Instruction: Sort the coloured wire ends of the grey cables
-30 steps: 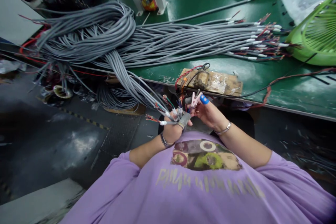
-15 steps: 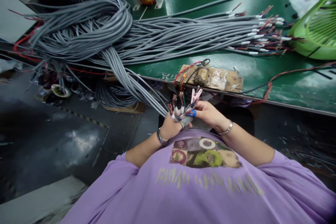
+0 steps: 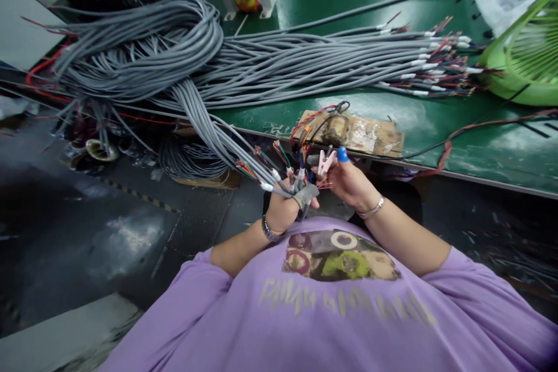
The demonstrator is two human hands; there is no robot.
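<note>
My left hand (image 3: 285, 207) is closed around several grey cables (image 3: 257, 173) below the bench edge. A grey cover wraps its thumb. The cables' ends (image 3: 300, 173) fan out above the hand, with white collars and bare coloured wires. Just to the right, my right hand (image 3: 352, 185) has its thumb raised away from the fingers, a blue cover on the thumb tip. A pink clip (image 3: 326, 163) stands beside those fingers; whether they touch it I cannot tell. Thin red wires show below the clip, close to the right fingertips.
On the green bench (image 3: 436, 139) lie a long bundle of grey cables (image 3: 314, 64) and a thick coil (image 3: 143, 52). A wooden block (image 3: 370, 136) with wiring sits at the front edge. At right stands a green fan (image 3: 523, 52); another coil (image 3: 192, 157) is under the bench.
My right thumb has lifted up and away from the wire ends. Several cable ends in my left hand have spread out to the left.
</note>
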